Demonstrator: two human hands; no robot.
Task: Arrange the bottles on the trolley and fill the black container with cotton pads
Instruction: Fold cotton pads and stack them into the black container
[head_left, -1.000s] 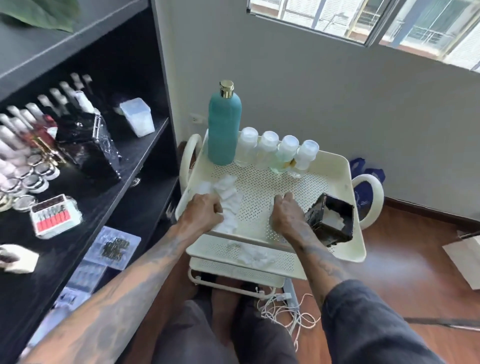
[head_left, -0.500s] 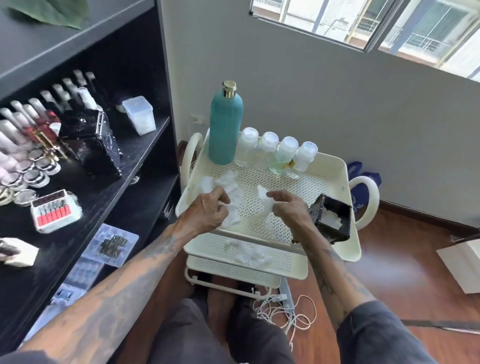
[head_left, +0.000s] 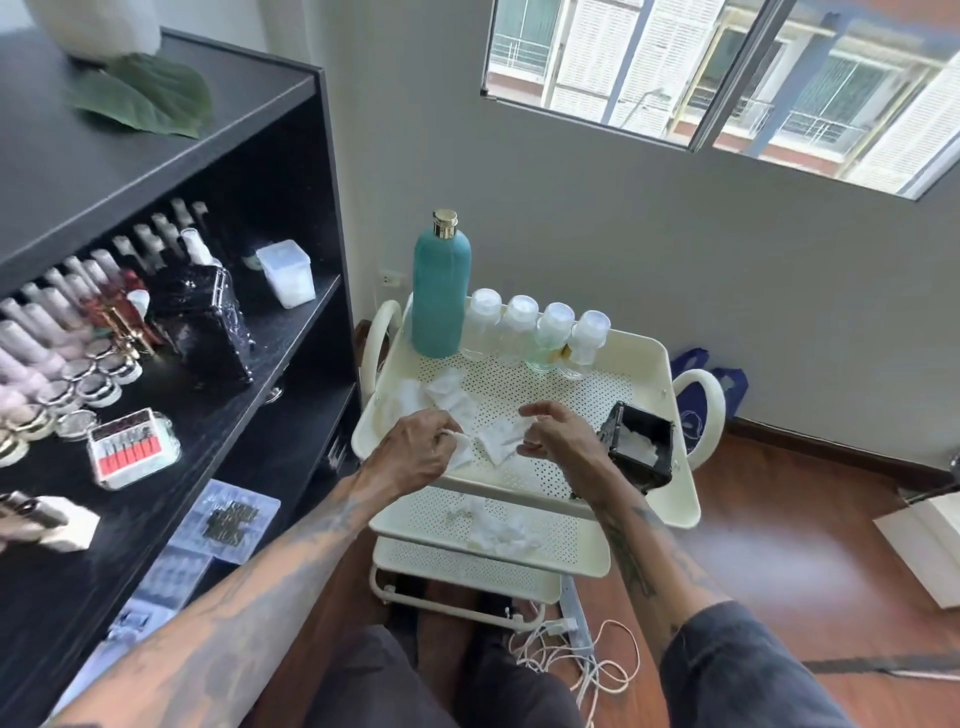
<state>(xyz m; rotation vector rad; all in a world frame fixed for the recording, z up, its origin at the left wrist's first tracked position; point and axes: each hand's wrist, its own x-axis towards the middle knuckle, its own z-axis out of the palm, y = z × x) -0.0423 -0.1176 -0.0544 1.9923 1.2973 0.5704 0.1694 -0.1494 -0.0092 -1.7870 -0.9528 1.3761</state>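
Note:
A cream trolley (head_left: 660, 358) holds a tall teal bottle (head_left: 440, 296) and several small clear bottles (head_left: 537, 332) in a row along its back edge. Loose white cotton pads (head_left: 441, 395) lie on the left of the top tray. A black container (head_left: 641, 449) with some pads inside stands tilted at the tray's right front. My left hand (head_left: 415, 452) pinches a cotton pad near the front edge. My right hand (head_left: 561, 436) grips another cotton pad (head_left: 501, 439) just left of the container. More pads (head_left: 493, 530) lie on the lower tray.
A black shelf unit (head_left: 291, 332) stands at the left with nail polish bottles, jars, a black case (head_left: 202, 322) and a clear tub (head_left: 287, 271). A power strip and white cables (head_left: 576, 639) lie on the wooden floor under the trolley. A wall and window are behind.
My right hand picked a cotton pad off the tray and now holds it raised beside my left hand. My left hand has closed on a pad at the tray's front left.

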